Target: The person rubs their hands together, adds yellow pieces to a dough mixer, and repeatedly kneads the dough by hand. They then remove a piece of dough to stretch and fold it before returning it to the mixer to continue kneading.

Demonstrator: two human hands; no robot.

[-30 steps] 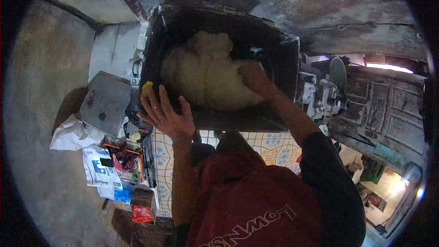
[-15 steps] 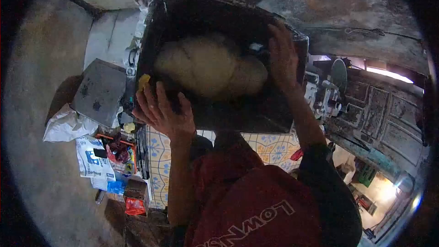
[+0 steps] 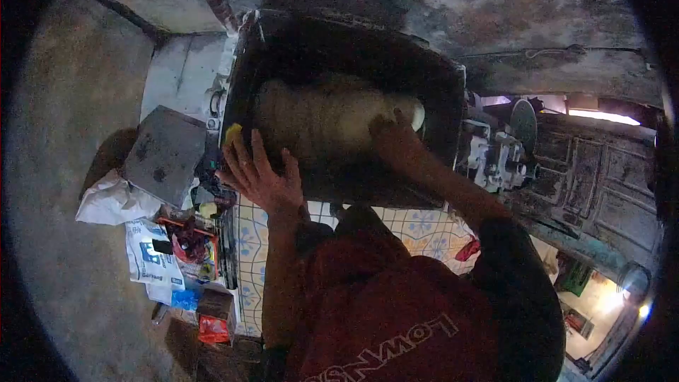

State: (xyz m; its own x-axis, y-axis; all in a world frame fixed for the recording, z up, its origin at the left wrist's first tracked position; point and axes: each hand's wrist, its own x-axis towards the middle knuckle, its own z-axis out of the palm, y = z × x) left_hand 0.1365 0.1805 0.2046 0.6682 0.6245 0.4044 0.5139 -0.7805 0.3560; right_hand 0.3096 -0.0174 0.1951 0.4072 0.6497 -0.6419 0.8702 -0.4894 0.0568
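A big pale mass of dough (image 3: pixel 318 117) lies in a dark, deep metal tub (image 3: pixel 339 187); its surface is smeared by motion. My left hand (image 3: pixel 265 177) is over the tub's near left corner with its fingers spread, holding nothing. A small yellow piece (image 3: pixel 232 133) shows by its fingertips. My right hand (image 3: pixel 395 140) reaches into the tub at the dough's right end, its fingers apart and pointing at the dough. Its fingertips are dim and blurred, and they seem to touch the dough.
Machine parts (image 3: pixel 498 155) stick out right of the tub. On the left are a grey board (image 3: pixel 166 155), a printed white sack (image 3: pixel 152 255) and a box with a red packet (image 3: pixel 213 329). A stained wall rises behind; patterned tiles (image 3: pixel 247 240) lie below.
My right hand has moved from the tub's right side inward and down to the dough. The dough looks longer and more blurred. My left hand stays at the corner; the view has shifted slightly.
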